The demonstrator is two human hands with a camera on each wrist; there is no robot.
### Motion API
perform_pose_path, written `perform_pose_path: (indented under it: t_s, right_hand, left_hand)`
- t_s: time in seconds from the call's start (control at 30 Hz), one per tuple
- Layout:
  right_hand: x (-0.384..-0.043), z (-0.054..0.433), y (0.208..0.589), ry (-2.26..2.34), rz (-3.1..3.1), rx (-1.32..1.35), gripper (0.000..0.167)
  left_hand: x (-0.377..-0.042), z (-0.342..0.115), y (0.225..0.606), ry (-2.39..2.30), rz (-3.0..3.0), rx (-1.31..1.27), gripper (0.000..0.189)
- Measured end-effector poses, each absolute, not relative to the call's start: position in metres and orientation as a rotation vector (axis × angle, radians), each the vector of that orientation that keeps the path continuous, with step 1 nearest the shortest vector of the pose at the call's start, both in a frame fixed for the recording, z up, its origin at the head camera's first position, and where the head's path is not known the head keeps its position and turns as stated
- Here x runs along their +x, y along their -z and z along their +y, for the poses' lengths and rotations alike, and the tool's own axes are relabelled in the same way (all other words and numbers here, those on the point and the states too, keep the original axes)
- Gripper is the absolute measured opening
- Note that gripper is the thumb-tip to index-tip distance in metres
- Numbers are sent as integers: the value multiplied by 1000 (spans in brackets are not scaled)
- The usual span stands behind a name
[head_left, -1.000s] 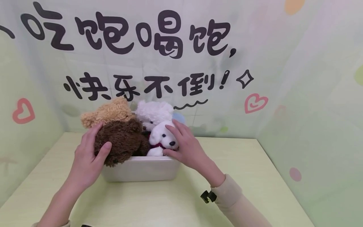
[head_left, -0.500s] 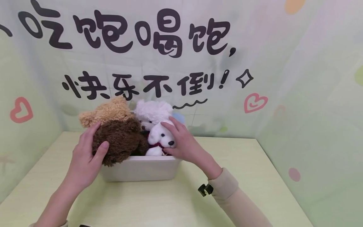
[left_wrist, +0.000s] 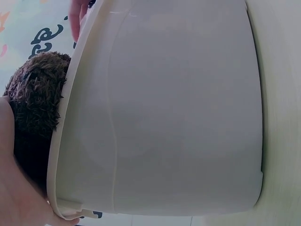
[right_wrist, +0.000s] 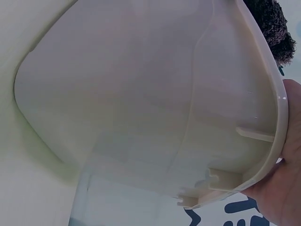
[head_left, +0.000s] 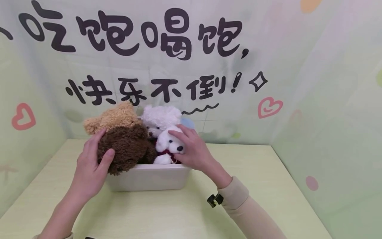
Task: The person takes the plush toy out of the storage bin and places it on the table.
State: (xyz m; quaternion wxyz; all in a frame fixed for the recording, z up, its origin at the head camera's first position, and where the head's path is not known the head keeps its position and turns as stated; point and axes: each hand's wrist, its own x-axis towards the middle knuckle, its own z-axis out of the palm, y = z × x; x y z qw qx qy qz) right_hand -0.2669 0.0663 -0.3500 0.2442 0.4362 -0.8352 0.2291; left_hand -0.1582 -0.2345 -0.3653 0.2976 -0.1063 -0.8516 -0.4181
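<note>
A white plastic bin (head_left: 149,179) stands on the table, packed with plush toys. My left hand (head_left: 89,169) holds the dark brown plush toy (head_left: 123,149) at the bin's left front, fingers on its far side and thumb on the near side. That toy bulges over the rim. At the right, my right hand (head_left: 195,152) grips a small white plush dog (head_left: 163,142) with a dark red neck ribbon; its lower body is hidden in the bin. Behind them sit a tan teddy bear (head_left: 116,118) and a fluffy white plush toy (head_left: 162,116). Both wrist views mostly show the bin's outer wall (left_wrist: 178,108).
The pale wooden table (head_left: 247,179) extends on both sides of the bin and in front of it. Printed wall sheets (head_left: 194,69) with large black characters and hearts enclose the back and sides. A black clip-like piece (head_left: 215,200) sits at the right cuff.
My right hand has shifted slightly left, and the white plush dog has turned and moved a little with it. The left hand and brown plush toy have hardly moved.
</note>
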Motion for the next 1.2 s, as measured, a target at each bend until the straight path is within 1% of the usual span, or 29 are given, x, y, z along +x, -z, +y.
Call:
perform_pose_path:
  t_s: [0.67,1.2]
  right_hand:
    - [-272,69,361,-719,-1840,1249,51]
    - [-273,70,363,-670,-1634,1240,48]
  left_hand:
    - [-158,-234,366,1125,-2267,-250,59]
    - [-158,-235,369,1104,-2271,-238,59]
